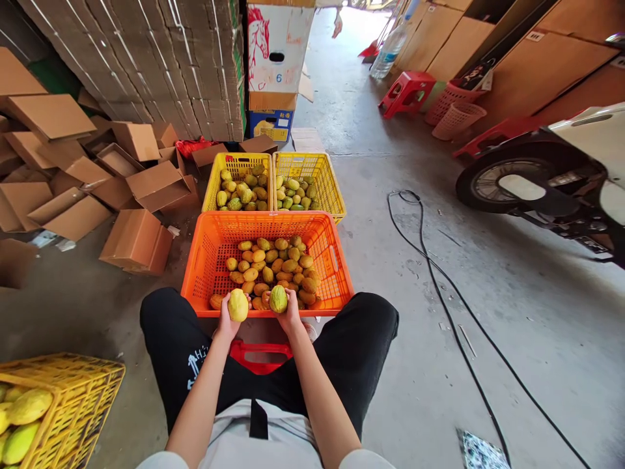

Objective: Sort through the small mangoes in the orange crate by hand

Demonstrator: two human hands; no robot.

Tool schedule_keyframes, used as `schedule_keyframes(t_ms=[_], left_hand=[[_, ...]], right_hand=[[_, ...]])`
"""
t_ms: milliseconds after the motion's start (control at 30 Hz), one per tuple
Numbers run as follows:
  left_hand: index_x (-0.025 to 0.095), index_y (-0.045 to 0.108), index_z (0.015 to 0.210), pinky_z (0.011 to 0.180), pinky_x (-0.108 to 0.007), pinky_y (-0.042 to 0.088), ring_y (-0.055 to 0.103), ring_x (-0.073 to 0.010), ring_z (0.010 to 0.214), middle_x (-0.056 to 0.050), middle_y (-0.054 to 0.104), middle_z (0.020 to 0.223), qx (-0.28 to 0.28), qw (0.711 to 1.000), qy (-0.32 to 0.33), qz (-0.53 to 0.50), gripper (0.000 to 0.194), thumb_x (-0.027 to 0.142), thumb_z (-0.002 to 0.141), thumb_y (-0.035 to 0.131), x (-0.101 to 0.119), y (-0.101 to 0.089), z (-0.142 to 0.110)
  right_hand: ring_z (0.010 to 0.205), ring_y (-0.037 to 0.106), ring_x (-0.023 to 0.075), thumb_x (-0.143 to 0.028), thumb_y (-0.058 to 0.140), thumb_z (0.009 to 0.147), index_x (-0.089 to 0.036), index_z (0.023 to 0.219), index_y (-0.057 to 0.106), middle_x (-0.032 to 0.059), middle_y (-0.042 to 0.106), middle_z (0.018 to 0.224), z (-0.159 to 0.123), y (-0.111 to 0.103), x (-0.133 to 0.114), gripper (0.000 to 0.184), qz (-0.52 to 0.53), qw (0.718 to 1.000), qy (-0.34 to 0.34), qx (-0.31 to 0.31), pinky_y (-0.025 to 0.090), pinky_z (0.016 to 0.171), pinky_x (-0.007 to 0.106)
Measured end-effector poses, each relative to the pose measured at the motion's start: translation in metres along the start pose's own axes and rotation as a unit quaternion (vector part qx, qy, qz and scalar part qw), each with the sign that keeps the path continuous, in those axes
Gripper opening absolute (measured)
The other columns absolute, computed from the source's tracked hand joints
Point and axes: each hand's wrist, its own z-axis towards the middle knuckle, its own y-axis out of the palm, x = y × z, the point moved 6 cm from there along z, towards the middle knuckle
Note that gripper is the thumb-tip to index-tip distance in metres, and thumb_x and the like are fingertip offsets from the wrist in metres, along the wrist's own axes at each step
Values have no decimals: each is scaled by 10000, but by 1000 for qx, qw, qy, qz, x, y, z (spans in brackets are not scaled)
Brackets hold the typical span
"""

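Observation:
My left hand [227, 317] is closed around a pale yellow, oval melon-like fruit [238, 305]. In my right hand [289, 313] sits a green, faintly ridged fruit [278, 299] of similar shape, a little smaller. Both hands are at the near rim of an orange plastic crate [195, 270]. Inside that crate lie many orange-brown to greenish oval fruits [289, 266], mostly toward the middle and right. Just beyond it stand two yellow crates, a left one [209, 189] and a right one [336, 189], each holding yellow-green fruits.
A yellow crate [92, 397] with larger yellow-green fruits stands at the lower left. Cardboard boxes [141, 238] are heaped on the left. A black cable [442, 286] runs over the floor on the right, near a motorbike [551, 176]. A red stool [261, 357] shows beneath me.

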Motion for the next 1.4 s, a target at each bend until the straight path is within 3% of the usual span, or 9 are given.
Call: schedule_keyframes(t_ms=[200, 567, 667, 867, 967, 1100, 1200, 1300, 1400], left_hand=[[176, 713, 1059, 759, -318, 583, 728, -214, 866, -106, 761, 920, 43, 999, -3, -11, 362, 410, 972, 452, 2, 0, -3], [146, 686, 1211, 726, -327, 593, 742, -221, 790, -114, 765, 919, 46, 996, -33, -72, 410, 338, 994, 397, 1, 7, -9], [145, 683, 1223, 820, -374, 599, 752, -244, 866, -120, 767, 926, 43, 996, -40, -69, 410, 343, 1004, 398, 0, 6, -9], [130, 677, 1233, 826, -349, 583, 742, -223, 850, -125, 758, 928, 49, 996, -39, -64, 440, 366, 1028, 367, -2, 5, -8], [142, 644, 1298, 829, -360, 572, 736, -230, 863, -126, 758, 973, 51, 996, -50, -57, 445, 377, 1018, 391, -2, 3, -5], [179, 605, 1349, 898, -398, 557, 736, -231, 914, -106, 758, 998, 58, 995, -64, -56, 436, 383, 1015, 412, -3, 1, -3], [177, 604, 1344, 894, -395, 561, 740, -219, 875, -94, 761, 957, 61, 994, -63, -61, 424, 374, 1023, 409, -1, 3, -5], [161, 593, 1350, 860, -384, 572, 741, -218, 856, -97, 761, 943, 77, 993, -65, -61, 428, 374, 1023, 418, 0, 7, -8], [163, 602, 1322, 809, -367, 583, 740, -215, 852, -99, 757, 938, 96, 991, -67, -61, 406, 363, 1022, 415, 2, 9, -11]], right_hand=[[670, 649, 180, -383, 860, 623, -227, 801, 586, -23, 667, 723, -10, 13, 1, 362, -9, 999, -37, -14, 591, 661, 328], [693, 674, 203, -417, 549, 916, -231, 887, 518, 19, 621, 740, -11, -1, 2, 191, 64, 989, 88, 101, 632, 624, 364], [815, 687, 237, -380, 576, 872, -243, 907, 513, 20, 608, 774, 4, 32, -48, 154, 45, 993, 85, 74, 644, 702, 429], [964, 677, 194, -411, 541, 920, -209, 1032, 548, 76, 625, 996, 43, 147, -249, 231, 10, 984, -160, -77, 619, 799, 357], [1046, 692, 193, -421, 530, 923, -240, 1112, 581, 70, 620, 1104, 39, 153, -286, 267, -44, 946, -302, -110, 592, 863, 364], [1118, 661, 213, -432, 453, 950, -214, 1213, 611, 85, 684, 1179, 19, 91, -202, 376, -332, 867, -371, -19, 547, 931, 375], [1088, 672, 221, -327, 442, 967, -192, 1111, 673, 113, 734, 1138, 11, 29, -96, 304, -705, 669, -226, 61, 511, 932, 336], [1049, 697, 259, -256, 491, 958, -159, 971, 715, 153, 755, 1041, 0, -8, -36, 245, -763, 617, -180, 69, 492, 878, 329], [1024, 707, 219, -281, 411, 1014, -179, 1069, 703, 118, 761, 1078, -1, -11, -19, 315, -842, 507, -174, 54, 473, 807, 271]])
